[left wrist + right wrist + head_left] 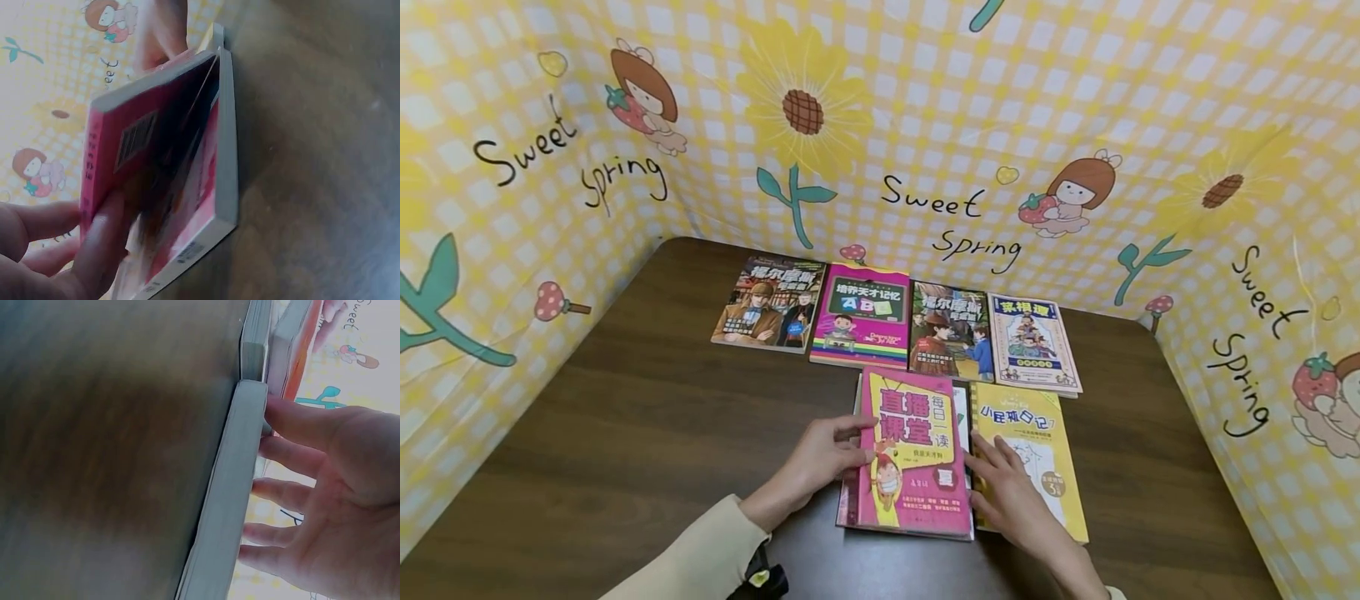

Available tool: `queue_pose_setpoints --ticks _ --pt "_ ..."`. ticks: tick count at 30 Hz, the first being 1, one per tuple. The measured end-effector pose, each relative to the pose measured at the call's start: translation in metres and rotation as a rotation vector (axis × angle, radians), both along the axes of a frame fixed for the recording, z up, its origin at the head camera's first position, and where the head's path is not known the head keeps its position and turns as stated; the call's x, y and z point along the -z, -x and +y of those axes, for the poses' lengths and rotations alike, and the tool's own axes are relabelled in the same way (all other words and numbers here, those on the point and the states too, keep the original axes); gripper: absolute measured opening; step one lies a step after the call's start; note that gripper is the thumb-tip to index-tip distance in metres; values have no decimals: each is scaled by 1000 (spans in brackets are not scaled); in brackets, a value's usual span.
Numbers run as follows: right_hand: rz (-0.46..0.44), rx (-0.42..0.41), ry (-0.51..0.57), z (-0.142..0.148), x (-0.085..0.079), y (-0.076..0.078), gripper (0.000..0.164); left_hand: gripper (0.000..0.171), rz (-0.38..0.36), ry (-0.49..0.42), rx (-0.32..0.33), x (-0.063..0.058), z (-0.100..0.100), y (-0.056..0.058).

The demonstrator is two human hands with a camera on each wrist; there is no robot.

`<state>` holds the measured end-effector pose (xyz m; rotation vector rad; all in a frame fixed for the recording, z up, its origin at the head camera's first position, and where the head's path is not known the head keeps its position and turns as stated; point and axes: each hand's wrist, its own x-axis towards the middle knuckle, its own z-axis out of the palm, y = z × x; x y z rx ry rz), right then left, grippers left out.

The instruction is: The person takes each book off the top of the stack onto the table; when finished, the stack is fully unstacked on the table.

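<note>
A pink and yellow book [921, 492] lies over another book [848, 508], whose edge shows at the left. My left hand [818, 460] pinches the pink book's left side between thumb and fingers. In the left wrist view, that side of the pink book [103, 150] is tilted up, leaving a wedge-shaped gap above the lower book [226, 156]. My right hand [1011, 492] rests with extended fingers on the yellow book [1063, 450], its fingertips close to the pink book's right edge. The right wrist view shows the fingers spread along the top of a thick book [231, 469].
Along the back of the dark wooden table [685, 433] lie a detective-cover book [771, 304], a magenta ABC book [861, 321], a second detective-cover book [951, 333] and a white-bordered book [1033, 342]. A patterned yellow cloth [895, 108] walls the table in.
</note>
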<state>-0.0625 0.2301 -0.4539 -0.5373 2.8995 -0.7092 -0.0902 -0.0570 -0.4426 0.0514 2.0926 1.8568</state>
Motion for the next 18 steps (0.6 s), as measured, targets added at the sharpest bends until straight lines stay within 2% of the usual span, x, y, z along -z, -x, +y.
queue_pose_setpoints --ticks 4,8,14,18 --pt "-4 -9 5 1 0 0 50 47 -25 -22 17 -2 -4 1" --pt "0 -15 10 1 1 1 50 49 -18 -44 1 -15 -19 0" --pt "1 -13 7 2 0 0 49 52 46 -23 -21 -39 -57 -5" --pt "-18 -10 -1 0 -1 1 49 54 69 10 -44 -49 -88 -10"
